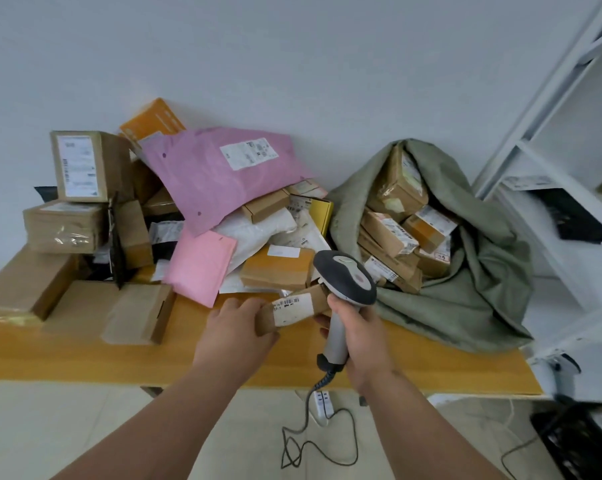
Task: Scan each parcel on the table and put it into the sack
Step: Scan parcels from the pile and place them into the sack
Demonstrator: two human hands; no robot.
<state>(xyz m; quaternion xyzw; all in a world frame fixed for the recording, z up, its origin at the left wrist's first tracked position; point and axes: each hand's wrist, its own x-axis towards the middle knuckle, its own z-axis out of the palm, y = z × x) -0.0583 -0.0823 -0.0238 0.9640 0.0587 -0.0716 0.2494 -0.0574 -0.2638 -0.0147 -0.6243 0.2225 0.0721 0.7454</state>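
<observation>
My left hand [238, 329] grips a small brown cardboard parcel [294, 308] by its left end, its white barcode label facing up. My right hand [356, 332] holds the handle of a grey barcode scanner [346, 273], whose head hangs just above the parcel's right end. A heap of parcels covers the table's back left: brown boxes [79, 166], a purple mailer bag [223, 174], a pink padded envelope [199, 263]. On the right lies the open grey-green sack [476, 271] with several brown parcels [389, 233] inside.
The table [84, 358] has a yellow-brown top; its front edge runs just below my hands. The scanner's coiled cable [322, 424] drops to the floor near a power strip. White metal shelving [562, 161] stands at the right, a black crate [583, 441] below it.
</observation>
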